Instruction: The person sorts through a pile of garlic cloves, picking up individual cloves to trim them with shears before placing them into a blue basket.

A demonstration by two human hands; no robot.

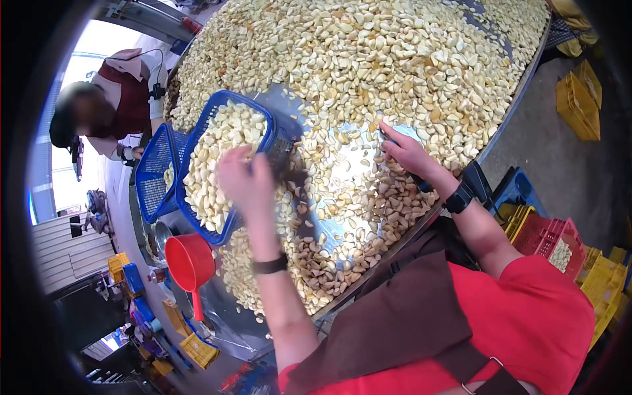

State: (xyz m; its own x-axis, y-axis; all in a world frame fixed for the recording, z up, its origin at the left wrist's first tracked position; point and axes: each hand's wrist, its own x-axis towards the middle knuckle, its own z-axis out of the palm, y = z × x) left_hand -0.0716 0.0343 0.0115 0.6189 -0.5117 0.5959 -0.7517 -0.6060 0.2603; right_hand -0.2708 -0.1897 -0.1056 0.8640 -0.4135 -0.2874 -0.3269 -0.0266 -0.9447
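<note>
My left hand (245,179) is over the near side of a blue plastic basket (227,232), smeared by motion, so what its fingers do is unclear. The basket is heaped with peeled garlic cloves (209,168). My right hand (413,158) is closed around a dark-handled tool (420,183), whose end pokes out below the palm; the rest of the tool is mostly hidden by the fingers. Beneath this hand, loose garlic cloves (355,197) are spread thinly on the shiny metal table (332,230), with browner ones (329,270) along its near edge.
A large pile of garlic cloves (368,46) covers the far table. A second blue basket (155,174) and a red dipper (189,260) are at the left. Across there stands a person (122,99). Yellow crates (579,102) and a red crate (550,240) sit at the right.
</note>
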